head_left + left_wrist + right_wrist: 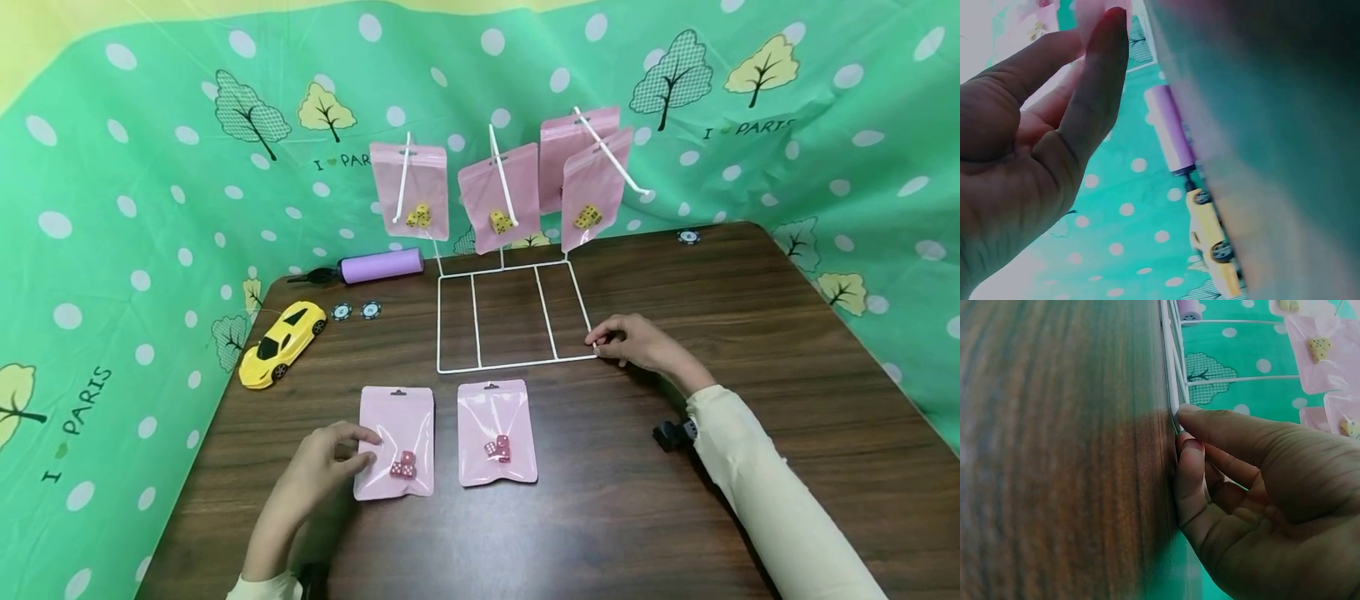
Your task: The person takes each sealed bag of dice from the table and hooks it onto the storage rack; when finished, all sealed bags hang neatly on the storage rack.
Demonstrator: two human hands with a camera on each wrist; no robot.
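Observation:
Two pink zip bags lie on the table in the head view, each holding red dice: a left bag [382,417] and a right bag [476,408]. My left hand [322,467] is at the left bag's edge, thumb and forefinger overlapping it with a gap between their tips. In the left wrist view, a blurred pink patch shows by the fingertips [1110,31]. My right hand [637,342] pinches the front right corner of a white wire display rack [517,364]; the right wrist view shows the thumb and finger on its wire [1172,375]. Several pink bags [408,179] with dice hang from its hooks.
A yellow toy car [283,343] and a purple hand pump [382,265] stand at the left, with two poker chips [371,310] near them. Another chip [688,237] lies at the back right. A green patterned cloth [165,208] hangs behind the table.

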